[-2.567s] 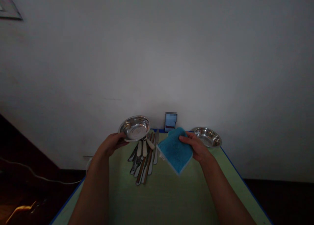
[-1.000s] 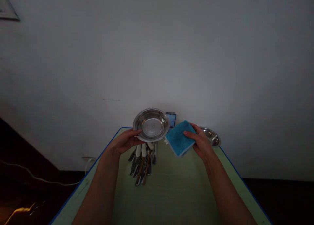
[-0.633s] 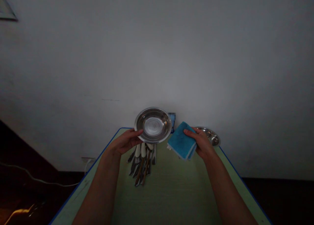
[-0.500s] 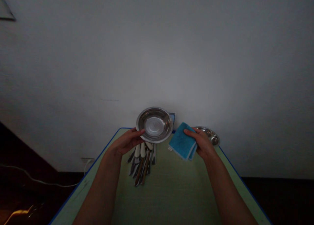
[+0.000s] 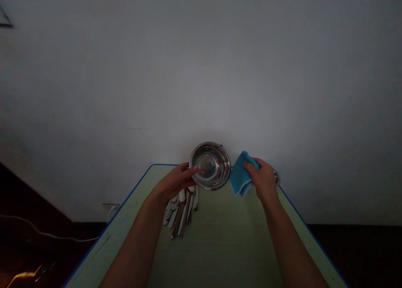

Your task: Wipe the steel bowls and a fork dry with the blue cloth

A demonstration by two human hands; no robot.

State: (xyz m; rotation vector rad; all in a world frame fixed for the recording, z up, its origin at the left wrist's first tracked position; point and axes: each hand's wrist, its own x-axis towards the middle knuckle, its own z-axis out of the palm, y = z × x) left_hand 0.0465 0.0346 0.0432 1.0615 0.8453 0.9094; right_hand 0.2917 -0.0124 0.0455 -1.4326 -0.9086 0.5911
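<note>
The left hand (image 5: 179,181) grips a steel bowl (image 5: 207,166), thumb over its rim, holding it tilted, hollow toward the person, in front of the tabletop's (image 5: 226,242) far edge. The right hand (image 5: 264,177) pinches a folded blue cloth (image 5: 240,177) just beside the bowl. Cutlery (image 5: 180,216) lies in a heap left of the tabletop's middle, toward the far edge, partly in the way beneath the left hand. A second bowl (image 5: 277,177) sits by the far right corner. Beyond the left edge, a white cable (image 5: 40,230) runs low. Any marking on the held bowl's base is too dim to read. The left hand and bowl hide the cutlery's far ends; the right hand covers most of the second bowl; a frame (image 5: 4,19) is cut off at upper left.
</note>
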